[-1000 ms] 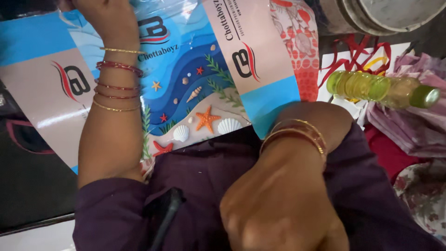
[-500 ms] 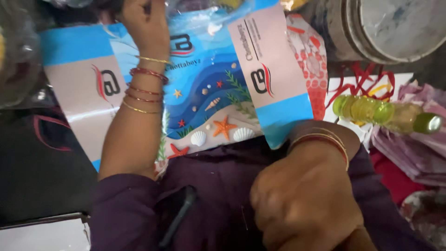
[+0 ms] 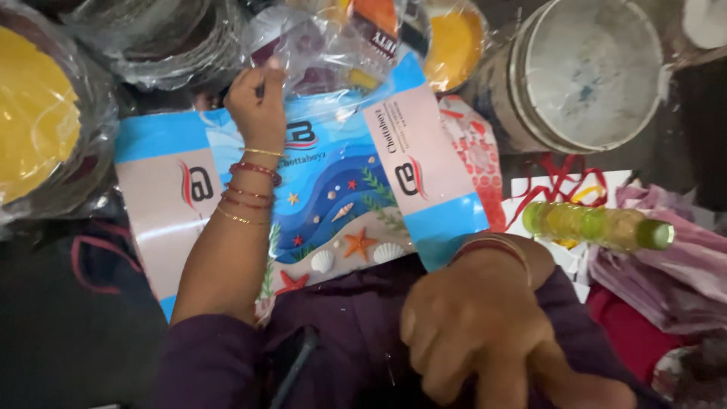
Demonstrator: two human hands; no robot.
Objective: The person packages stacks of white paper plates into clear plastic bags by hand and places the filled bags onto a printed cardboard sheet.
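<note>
My left hand (image 3: 257, 102) reaches far forward, bangles on the wrist, its fingers pinched on the edge of a clear plastic packet (image 3: 333, 45) with orange and yellow contents. Under that arm lies a flat printed bag (image 3: 356, 189), blue with sea shells and starfish. My right hand (image 3: 481, 333) is close to me at the bottom, fingers curled into a fist, resting on dark purple cloth (image 3: 356, 333). Whether cloth is inside the fist is hidden.
Plastic-wrapped stacks of yellow plates (image 3: 34, 113) sit at the far left and another (image 3: 454, 45) at the top. A white bucket (image 3: 583, 76) stands at the upper right. A row of green-yellow bangles (image 3: 598, 225) lies to the right, over pink cloth (image 3: 666, 265).
My left hand has stretched farther forward onto the clear packet. The view has tilted up, bringing in the plates and bucket. My right fist stays on the purple cloth.
</note>
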